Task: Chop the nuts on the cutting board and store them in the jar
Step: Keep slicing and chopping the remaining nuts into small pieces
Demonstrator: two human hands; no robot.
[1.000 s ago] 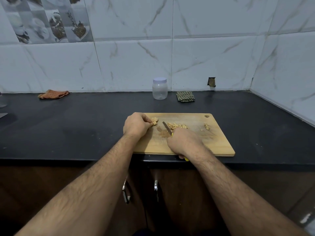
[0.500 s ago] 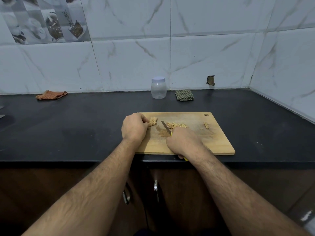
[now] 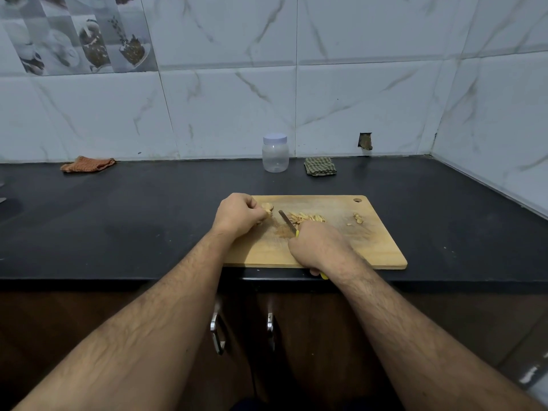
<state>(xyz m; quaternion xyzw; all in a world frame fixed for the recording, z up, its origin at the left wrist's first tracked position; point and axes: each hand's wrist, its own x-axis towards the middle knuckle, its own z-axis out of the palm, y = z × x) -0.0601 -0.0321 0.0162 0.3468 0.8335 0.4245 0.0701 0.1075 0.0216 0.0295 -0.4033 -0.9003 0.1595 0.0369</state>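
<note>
Chopping partly done — sliced nuts [image 3: 307, 217] piled on cutting board [image 3: 382, 247] | left hand [image 3: 237, 215] grip pinches whole nuts [image 3: 267, 207]; right hand [image 3: 318, 246] grip clamps knife [image 3: 287, 221] | jar [image 3: 275, 157] capped, empty — storing pending

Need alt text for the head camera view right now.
A person's right hand grips a yellow-handled knife over a wooden cutting board while the left hand holds nuts beside a chopped pile. A lidded clear jar stands by the wall.
</note>
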